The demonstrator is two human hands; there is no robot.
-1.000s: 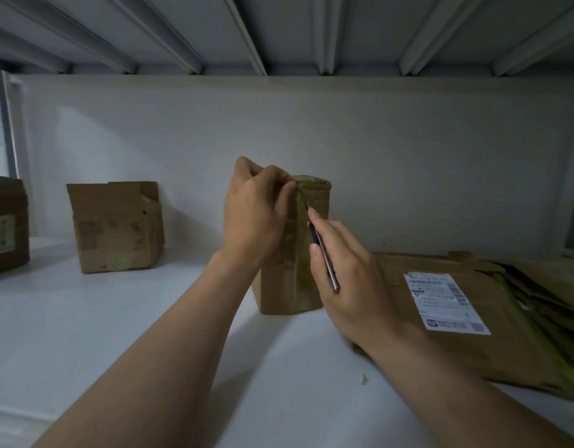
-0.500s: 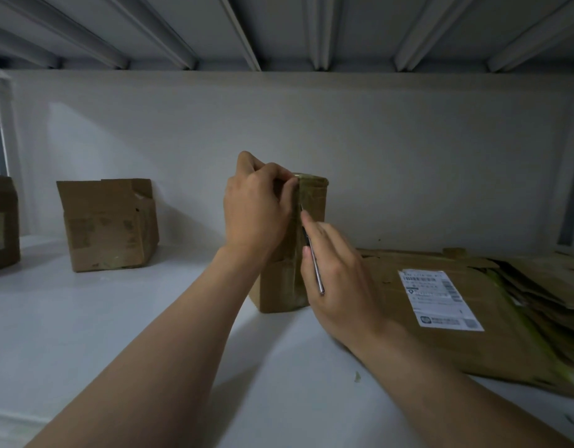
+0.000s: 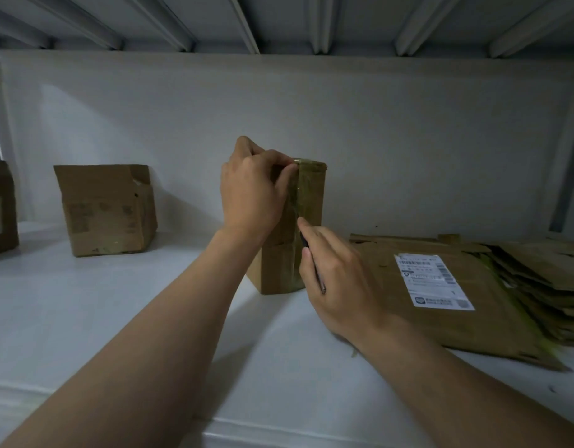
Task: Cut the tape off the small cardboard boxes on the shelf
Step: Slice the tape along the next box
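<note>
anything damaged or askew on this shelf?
The open box at left has a crushed right corner and a bent flap. The flattened cardboard stack at right is fanned out unevenly. The taped box itself stands upright, left hand gripping its top, right hand holding the cutter on the seam. Nothing spilled.

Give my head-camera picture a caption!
Left hand grips a cardboard box while right hand holds a thin cutter against its tape.

3 upright bxs (image 3: 1, 205) (image 3: 108, 211) (image 3: 308, 202), 1 flat-cardbd pile (image 3: 492, 305), 1 cutter (image 3: 321, 284), 2 hands (image 3: 250, 195) (image 3: 340, 279).
</note>
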